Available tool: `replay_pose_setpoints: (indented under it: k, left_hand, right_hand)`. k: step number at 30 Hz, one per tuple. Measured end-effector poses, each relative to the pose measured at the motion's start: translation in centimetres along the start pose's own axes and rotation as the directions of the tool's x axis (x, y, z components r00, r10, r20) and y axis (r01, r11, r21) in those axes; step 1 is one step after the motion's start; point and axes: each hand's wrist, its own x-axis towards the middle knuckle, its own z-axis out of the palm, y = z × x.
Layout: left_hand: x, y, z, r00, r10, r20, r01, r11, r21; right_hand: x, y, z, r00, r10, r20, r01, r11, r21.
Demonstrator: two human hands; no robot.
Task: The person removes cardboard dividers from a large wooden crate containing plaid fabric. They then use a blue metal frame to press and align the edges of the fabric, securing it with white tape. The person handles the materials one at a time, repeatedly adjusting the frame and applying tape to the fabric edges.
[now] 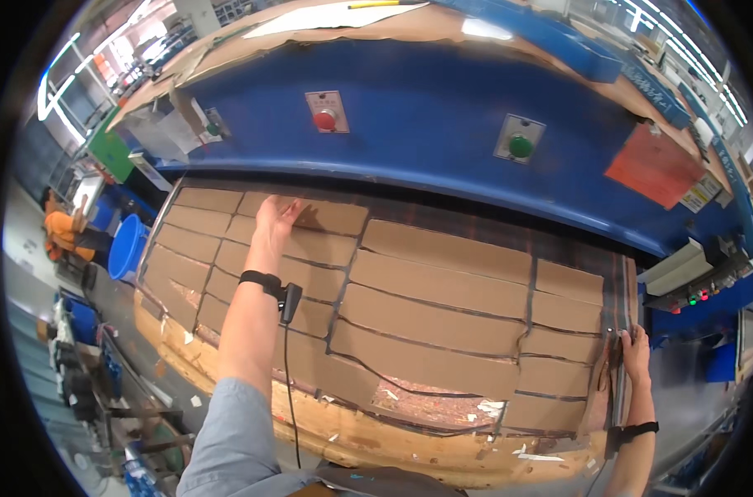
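A wide board lies in front of me, covered with brown cardboard panels (439, 286) parted by dark strips. My left hand (277, 214) is over the far left part, its fingertips by the panels of the back row. The fingers are partly spread, and I see nothing held in them. At the board's right end my right hand (637, 354) is wrapped round the dark side edge (617, 364). Its fingertips are small and partly hidden. Each wrist wears a black band; on the left one sits a small black device (290, 303) with a cable.
A blue machine beam (418, 124) spans the far side, with a red button (324, 120) and a green button (521, 147). A wooden ledge (343, 427) with scraps runs along the near edge. At left are a blue bin (128, 246) and another person (66, 228) in orange.
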Motion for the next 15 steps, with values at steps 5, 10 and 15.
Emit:
replay_pose_setpoints:
  k: [5,10,15]
  left_hand:
    - [1.3,1.0,1.1,0.989,-0.136,0.065,0.143,0.984,-0.111]
    - [3.6,0.7,0.6,0.989,-0.12,0.083,0.131,0.982,-0.134]
    - [4.5,0.9,0.1,0.987,-0.113,0.112,0.122,0.99,-0.07]
  right_hand:
    - [0.4,-0.2,0.3,0.996,0.094,0.004,-0.093,0.995,-0.035]
    - [1.7,0.9,0.9,0.994,0.111,0.006,-0.11,0.992,-0.053]
    - [1.8,2.2,1.4,0.994,0.11,-0.011,-0.11,0.991,-0.079]
